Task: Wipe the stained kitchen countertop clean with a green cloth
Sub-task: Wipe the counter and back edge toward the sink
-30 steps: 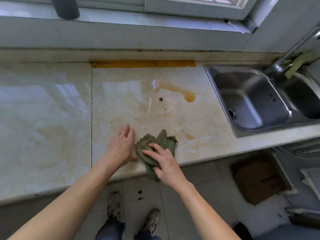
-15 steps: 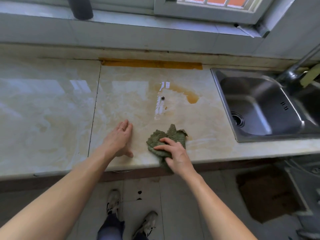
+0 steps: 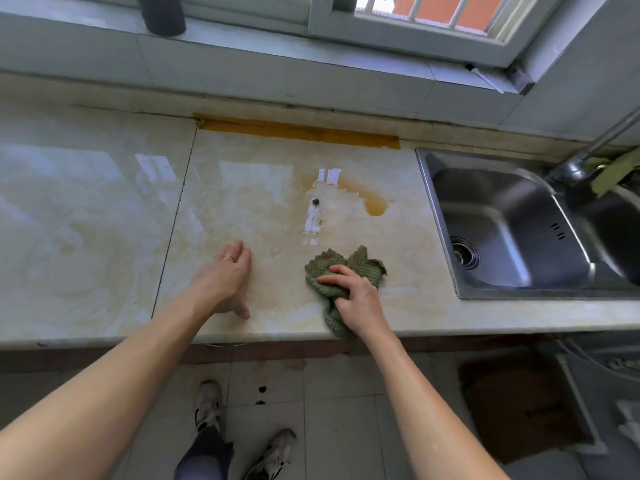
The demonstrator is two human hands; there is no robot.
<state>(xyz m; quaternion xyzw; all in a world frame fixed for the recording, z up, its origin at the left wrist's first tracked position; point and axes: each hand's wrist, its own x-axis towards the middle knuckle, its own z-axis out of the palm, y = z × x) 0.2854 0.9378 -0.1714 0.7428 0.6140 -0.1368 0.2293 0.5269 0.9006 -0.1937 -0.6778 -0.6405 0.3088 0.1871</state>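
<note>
A crumpled green cloth (image 3: 360, 266) lies on the pale marble countertop (image 3: 242, 209) near its front edge, one end hanging over the edge. My right hand (image 3: 356, 301) presses down on the cloth and grips it. My left hand (image 3: 225, 278) rests flat on the counter about a hand's width to the left, fingers together, holding nothing. Beyond the cloth a brown liquid stain (image 3: 370, 200) with a wet sheen spreads across the counter, with a small dark crumb (image 3: 315, 201) beside it.
A steel sink (image 3: 512, 223) with a tap (image 3: 588, 154) is set into the counter at the right. A strip of yellow-brown tape (image 3: 298, 131) runs along the back wall. A dark cylinder (image 3: 161, 12) stands on the window sill.
My right hand has slid the cloth to the right, away from my left hand. The left hand stays flat on the counter. The view has tilted up slightly.
</note>
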